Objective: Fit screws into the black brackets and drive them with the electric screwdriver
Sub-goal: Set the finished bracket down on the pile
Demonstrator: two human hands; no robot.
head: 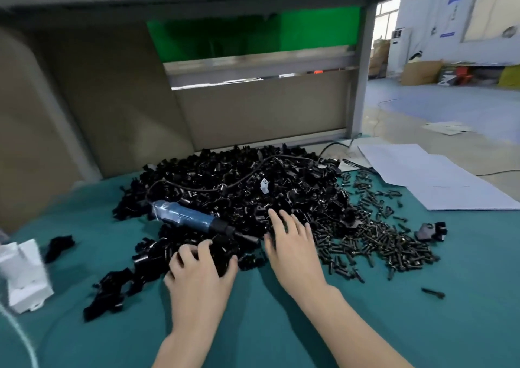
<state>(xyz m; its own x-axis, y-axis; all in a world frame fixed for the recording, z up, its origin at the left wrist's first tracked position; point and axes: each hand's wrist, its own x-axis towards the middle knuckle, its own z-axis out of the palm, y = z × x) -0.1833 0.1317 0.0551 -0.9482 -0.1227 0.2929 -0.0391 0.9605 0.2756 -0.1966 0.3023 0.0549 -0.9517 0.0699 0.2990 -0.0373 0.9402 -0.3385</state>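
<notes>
Nearest to the camera were the person's two hands, both at the near edge of the pile of black brackets (253, 182). The left hand (197, 269) had its fingers curled around one bracket (222, 258) at the near foot of the pile. The right hand (292, 249) lay with fingers straight and spread on the near right side of the pile and held nothing.

The electric screwdriver (191, 218) lay on the near left slope of the pile, and its cable (213, 189) ran over the top of the pile. The screws (374, 244) formed a loose heap touching the right side of the pile.

The brackets looked light and stiff, and I judged that their angled shapes would hook into each other, so it seemed best to take one by its body and lift it free. The screws were small and probably ready to roll, so a pinch near the head seemed safest. The screwdriver was likely the heaviest thing. Its blue barrel offered the best grip, though the cable could drag brackets along.

In front of the pile, the green worktop (281, 325) gave open room for assembling. White sheets (436, 176) lay to the far right of the pile, a white box (25, 277) lay well to its left, and a panel closed the space behind it.
</notes>
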